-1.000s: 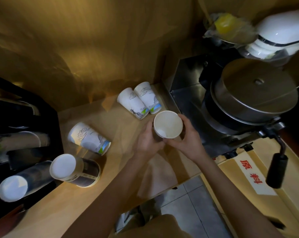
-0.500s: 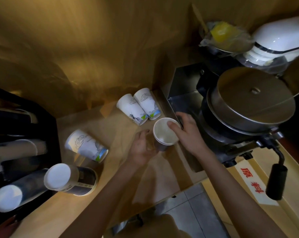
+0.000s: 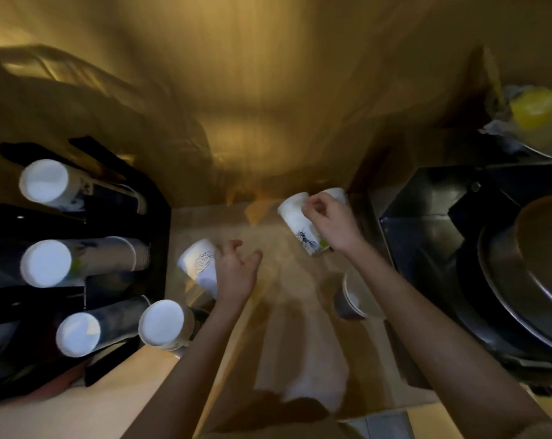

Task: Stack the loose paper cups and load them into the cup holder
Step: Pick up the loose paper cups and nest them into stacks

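We see white paper cups: the lying cup (image 3: 295, 221) under the right hand (image 3: 328, 224) carries a dark line drawing and a green patch near its rim, and the cup (image 3: 198, 264) by the left hand (image 3: 236, 274) bears a dark swirling cloud outline. The cup holder (image 3: 116, 217) is black, with white cup bottoms (image 3: 45, 263) showing. The counter (image 3: 287, 280) is tan wood under yellow light, and a yellow object (image 3: 537, 106) sits at upper right.

A warm yellow glow falls on the brown wall (image 3: 268, 90) that rises behind the light wooden table (image 3: 87, 410). To the right of the table stands a dark steel machine (image 3: 426, 217) with a round metal lid (image 3: 541, 258). A strip of grey floor tile (image 3: 385, 426) shows below the table's near edge.
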The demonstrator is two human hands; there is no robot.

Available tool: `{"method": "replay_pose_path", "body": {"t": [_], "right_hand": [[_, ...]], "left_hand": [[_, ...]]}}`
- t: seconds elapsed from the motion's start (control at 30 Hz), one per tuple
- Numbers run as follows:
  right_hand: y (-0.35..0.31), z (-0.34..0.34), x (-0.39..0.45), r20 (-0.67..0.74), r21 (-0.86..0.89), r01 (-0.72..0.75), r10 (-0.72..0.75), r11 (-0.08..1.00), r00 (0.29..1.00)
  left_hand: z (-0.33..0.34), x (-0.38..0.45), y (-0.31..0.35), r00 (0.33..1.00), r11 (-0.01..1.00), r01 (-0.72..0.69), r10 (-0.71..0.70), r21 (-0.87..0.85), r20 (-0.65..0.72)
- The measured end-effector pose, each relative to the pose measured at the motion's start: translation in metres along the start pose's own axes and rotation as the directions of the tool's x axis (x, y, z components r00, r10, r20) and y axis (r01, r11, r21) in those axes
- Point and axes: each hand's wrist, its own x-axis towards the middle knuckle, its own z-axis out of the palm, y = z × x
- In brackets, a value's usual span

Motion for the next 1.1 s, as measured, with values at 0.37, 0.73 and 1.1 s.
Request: {"method": "replay_pose_path", "body": {"t": [0.37,0.73,1.1], "right_hand": [[0.036,0.056,0.075,0.052,-0.441,-0.137,0.178,0.887,0.983],[0.040,0.066,0.079,0.096,-0.398,-0.224,0.283,0.890,0.954],[0.008,0.029,0.053,0.085,-0.136,-0.142,0.154,0.980,0.984]], "left_hand": [[0.013,0.040,-0.029,0.868,0.910,0.413,-0.404,-0.031,-0.289],[0.014,0.049,-0.045,0.833,0.854,0.427,-0.500,-0.298,-0.237],[0.017,0.031,-0.040,0.920,0.831,0.372,-0.390,-0.414,0.045]]}}
